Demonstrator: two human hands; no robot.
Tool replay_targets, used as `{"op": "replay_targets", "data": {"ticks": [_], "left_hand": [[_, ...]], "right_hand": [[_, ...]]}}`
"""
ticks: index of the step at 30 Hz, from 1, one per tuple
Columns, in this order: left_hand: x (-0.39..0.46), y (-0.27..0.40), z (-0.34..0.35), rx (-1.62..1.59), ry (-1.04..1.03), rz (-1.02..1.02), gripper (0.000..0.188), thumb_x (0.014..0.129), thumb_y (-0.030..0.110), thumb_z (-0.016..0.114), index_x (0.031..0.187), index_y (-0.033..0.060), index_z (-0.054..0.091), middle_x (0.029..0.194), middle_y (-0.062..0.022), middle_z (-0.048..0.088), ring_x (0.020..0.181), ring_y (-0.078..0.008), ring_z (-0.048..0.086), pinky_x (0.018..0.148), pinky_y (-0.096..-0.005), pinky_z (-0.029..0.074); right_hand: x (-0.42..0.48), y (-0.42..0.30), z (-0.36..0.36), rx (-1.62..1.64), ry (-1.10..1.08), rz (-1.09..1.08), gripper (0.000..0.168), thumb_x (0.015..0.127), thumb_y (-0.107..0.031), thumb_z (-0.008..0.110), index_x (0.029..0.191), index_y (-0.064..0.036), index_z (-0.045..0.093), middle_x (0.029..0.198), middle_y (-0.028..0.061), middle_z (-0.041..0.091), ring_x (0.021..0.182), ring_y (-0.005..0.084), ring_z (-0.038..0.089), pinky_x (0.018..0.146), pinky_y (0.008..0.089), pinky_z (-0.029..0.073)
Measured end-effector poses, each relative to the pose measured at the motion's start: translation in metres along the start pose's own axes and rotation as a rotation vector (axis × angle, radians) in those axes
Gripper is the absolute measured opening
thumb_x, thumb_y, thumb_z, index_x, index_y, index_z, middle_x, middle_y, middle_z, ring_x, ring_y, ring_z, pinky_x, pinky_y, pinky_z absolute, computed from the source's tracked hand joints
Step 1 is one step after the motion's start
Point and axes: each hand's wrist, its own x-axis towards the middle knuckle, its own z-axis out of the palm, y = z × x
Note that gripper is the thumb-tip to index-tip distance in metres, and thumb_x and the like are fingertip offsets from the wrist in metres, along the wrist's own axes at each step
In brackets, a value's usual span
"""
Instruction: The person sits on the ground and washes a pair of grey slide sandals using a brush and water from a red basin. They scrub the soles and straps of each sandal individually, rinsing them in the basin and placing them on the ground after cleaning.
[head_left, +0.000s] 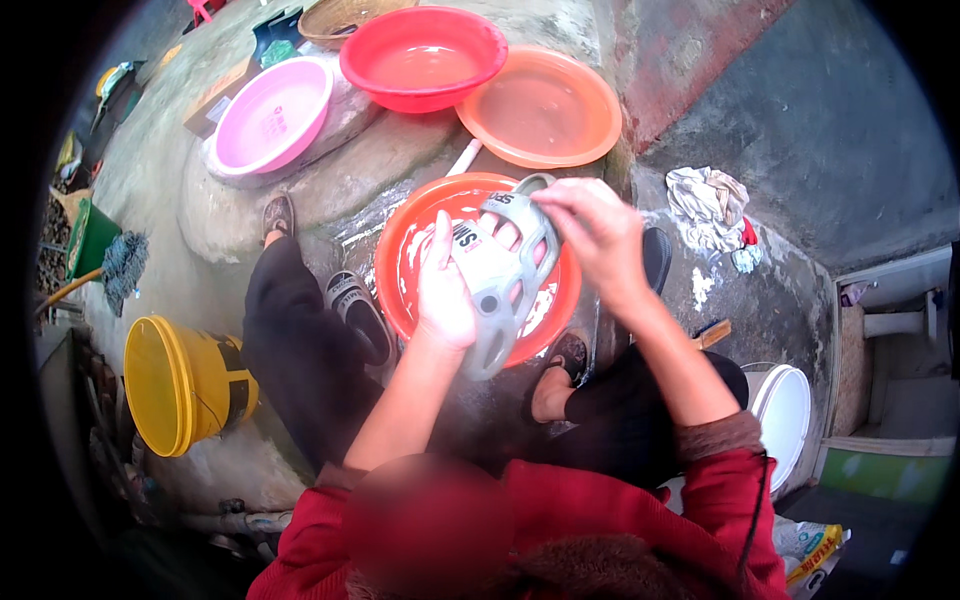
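Observation:
A grey openwork sandal (496, 281) with dark lettering is held above an orange-red basin (391, 259). My left hand (448, 296) supports it from the left, with fingers showing through the shoe's openings. My right hand (592, 225) pinches or touches the shoe's strap end near the top, thumb and fingertips close together. The basin below holds wet, shiny contents, partly hidden by the shoe and hands. Another grey shoe (358, 311) with a dark insole stands on the wet floor left of the basin, close to my leg.
Beyond are a pink basin (274, 120), a red basin (424, 60) and an orange basin (540, 109), both with water. A yellow bucket (157, 386) lies left; a white bucket (780, 424) and crumpled cloths (705, 206) are right. A wooden-handled brush (712, 334) lies near my right knee.

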Motion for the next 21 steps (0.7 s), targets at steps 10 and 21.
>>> {"op": "replay_targets", "data": {"ticks": [10,21], "left_hand": [[-0.011,0.012,0.006,-0.017,-0.102,0.128,0.075,0.099,0.056,0.038,0.151,0.0042,0.023,0.152,-0.0215,0.034,0.139,-0.0338,0.037,0.116,-0.0478,0.03],[-0.011,0.017,0.016,-0.029,-0.084,0.158,0.07,0.099,0.058,0.035,0.143,0.0027,0.033,0.151,-0.0193,0.037,0.137,-0.0332,0.04,0.113,-0.0464,0.034]], "right_hand": [[-0.072,-0.06,0.051,-0.268,-0.171,-0.026,0.065,0.082,-0.02,0.07,0.139,0.0,0.047,0.146,0.0165,0.045,0.137,0.035,0.041,0.109,0.0527,0.033],[-0.079,-0.072,0.037,-0.183,-0.247,-0.059,0.073,0.087,-0.043,0.062,0.142,0.001,0.043,0.148,0.0203,0.041,0.139,0.0391,0.037,0.111,0.0526,0.029]]}}
